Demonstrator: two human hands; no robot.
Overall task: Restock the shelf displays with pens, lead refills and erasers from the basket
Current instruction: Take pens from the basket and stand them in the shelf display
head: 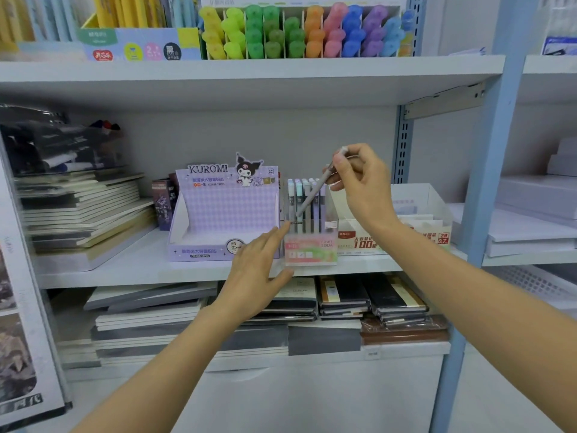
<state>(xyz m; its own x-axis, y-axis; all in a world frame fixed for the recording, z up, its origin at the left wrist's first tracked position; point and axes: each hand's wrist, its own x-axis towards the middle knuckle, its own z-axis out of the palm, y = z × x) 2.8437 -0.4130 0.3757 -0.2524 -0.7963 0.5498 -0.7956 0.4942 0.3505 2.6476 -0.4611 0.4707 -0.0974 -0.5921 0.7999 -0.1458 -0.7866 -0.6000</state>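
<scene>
Fingers (338, 165) of the right hand (362, 189) pinch a slim, smooth grey pen (313, 192), slanted tip-down into a clear plastic pen display box (310, 251) on the shelf (125, 267), while the left hand (253, 273) steadies its side with straight fingers; pushed askew, it may jam against the upright pens (292, 198) and tip the light box.

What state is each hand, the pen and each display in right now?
Clear pen display: holds upright pens.
Right hand: pinches grey pen.
Grey pen: tilted, tip down among the upright pens.
Left hand: open, fingertips at the display's left side.
Kuromi box: open, no stock showing.
</scene>
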